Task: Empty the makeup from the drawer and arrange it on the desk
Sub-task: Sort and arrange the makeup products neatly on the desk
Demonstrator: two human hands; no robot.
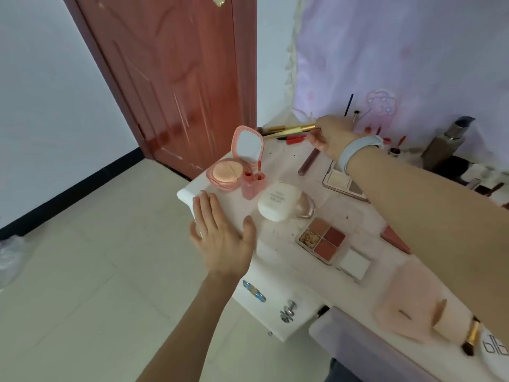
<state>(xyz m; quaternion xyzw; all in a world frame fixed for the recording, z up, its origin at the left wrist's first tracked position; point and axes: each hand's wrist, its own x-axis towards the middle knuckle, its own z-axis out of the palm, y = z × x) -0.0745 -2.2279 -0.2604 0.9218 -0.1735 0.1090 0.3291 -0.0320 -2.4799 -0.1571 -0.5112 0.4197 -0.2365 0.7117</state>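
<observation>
Slim gold-handled brush [292, 129] in right hand [330, 137], open pink compact [234, 164] nearby

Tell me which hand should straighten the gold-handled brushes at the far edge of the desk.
Right. The right hand is already at the gold-handled brushes, its fingers closed around their ends. The left hand lies flat and open near the desk's front left corner, far from them.

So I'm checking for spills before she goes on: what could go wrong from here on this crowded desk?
The right hand reaches across to the gold-handled brushes; its forearm passes over the open four-pan palette and could smear it. The pink lip gloss bottles stand uncapped near the desk's front edge, close to the left hand, so a nudge may tip them.
</observation>
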